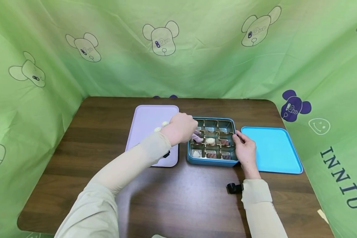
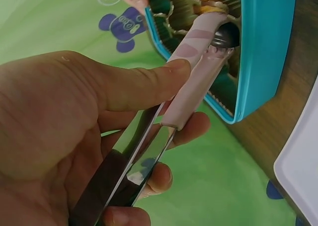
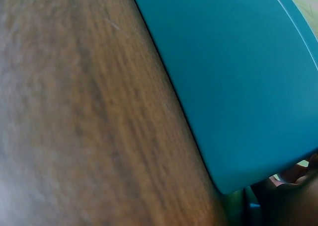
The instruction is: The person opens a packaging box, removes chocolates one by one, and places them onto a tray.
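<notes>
A blue box [image 1: 212,162] with a gold divided insert [image 1: 210,134] stands on the table. My left hand [image 1: 182,127] grips steel tongs with pink-sleeved tips [image 2: 191,94], reaching down into the left middle compartment. A dark, shiny rounded piece [image 2: 226,36] shows between the tong tips in the left wrist view. My right hand [image 1: 246,150] holds the box at its right wall, thumb at the rim. The centre compartment holds a cream round piece [image 1: 210,140]; a whitish piece [image 1: 196,154] lies front left. Reddish-brown pieces [image 1: 224,142] sit in several other compartments.
Left of the box lies a lavender tray [image 1: 144,115] with pale round pieces [image 1: 157,129], partly hidden by my left arm. A bright blue lid [image 1: 273,150] lies to the right. Green printed cloth [image 1: 196,72] hangs behind the brown table [image 1: 178,205].
</notes>
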Motion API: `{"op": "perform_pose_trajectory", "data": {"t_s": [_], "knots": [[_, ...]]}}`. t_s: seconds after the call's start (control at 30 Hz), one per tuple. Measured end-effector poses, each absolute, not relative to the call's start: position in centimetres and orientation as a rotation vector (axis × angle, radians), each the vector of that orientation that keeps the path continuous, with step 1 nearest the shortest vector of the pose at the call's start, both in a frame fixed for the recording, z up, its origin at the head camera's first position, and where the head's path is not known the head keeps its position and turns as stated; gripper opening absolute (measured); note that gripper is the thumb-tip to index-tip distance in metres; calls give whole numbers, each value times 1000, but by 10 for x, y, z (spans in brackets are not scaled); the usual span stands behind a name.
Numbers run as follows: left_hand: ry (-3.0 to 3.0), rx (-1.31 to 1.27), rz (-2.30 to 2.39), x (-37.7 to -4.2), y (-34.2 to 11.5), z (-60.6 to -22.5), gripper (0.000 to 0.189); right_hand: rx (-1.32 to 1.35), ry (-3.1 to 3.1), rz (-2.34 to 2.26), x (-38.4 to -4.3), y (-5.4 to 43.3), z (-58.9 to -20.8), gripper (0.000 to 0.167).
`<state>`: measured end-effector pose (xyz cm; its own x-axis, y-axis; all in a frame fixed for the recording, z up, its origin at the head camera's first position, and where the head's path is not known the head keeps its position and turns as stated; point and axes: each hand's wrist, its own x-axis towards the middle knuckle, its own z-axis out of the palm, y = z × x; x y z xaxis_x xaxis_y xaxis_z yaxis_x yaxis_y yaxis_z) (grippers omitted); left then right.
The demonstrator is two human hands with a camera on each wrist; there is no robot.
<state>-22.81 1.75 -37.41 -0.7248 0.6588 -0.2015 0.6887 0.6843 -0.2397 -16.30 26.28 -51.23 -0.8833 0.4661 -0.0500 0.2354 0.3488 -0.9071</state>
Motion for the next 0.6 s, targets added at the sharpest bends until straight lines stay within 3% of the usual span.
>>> {"op": "perform_pose_trajectory", "data": {"t_s": [0.6], "knots": [[2867, 1020, -201, -230, -21, -358, 9, -668, -2399, 1555, -163, 261, -510, 46]]}}
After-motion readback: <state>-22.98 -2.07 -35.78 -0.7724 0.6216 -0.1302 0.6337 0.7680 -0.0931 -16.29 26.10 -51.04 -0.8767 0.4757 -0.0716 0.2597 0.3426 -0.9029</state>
